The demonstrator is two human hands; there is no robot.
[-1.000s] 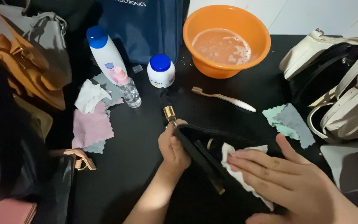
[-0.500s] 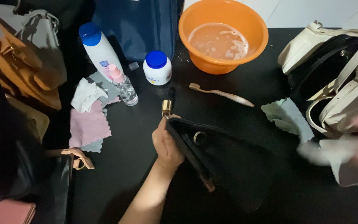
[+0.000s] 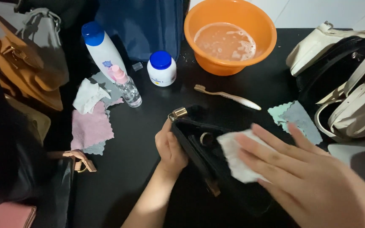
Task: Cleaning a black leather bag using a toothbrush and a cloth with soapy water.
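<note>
Under right hand [image 3: 313, 181] — white cloth [image 3: 235, 156]

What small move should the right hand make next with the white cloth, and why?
Probably press the white cloth down and wipe along the black bag. The right hand holds the cloth flat over the bag's side, and the left hand grips the bag's edge to steady it.

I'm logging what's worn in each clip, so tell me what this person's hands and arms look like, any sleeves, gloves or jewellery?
Both are bare. The left hand and its forearm show no sleeve, glove, watch or ring. The right hand, slightly blurred, also shows no glove or rings; its wrist is out of frame.
</note>
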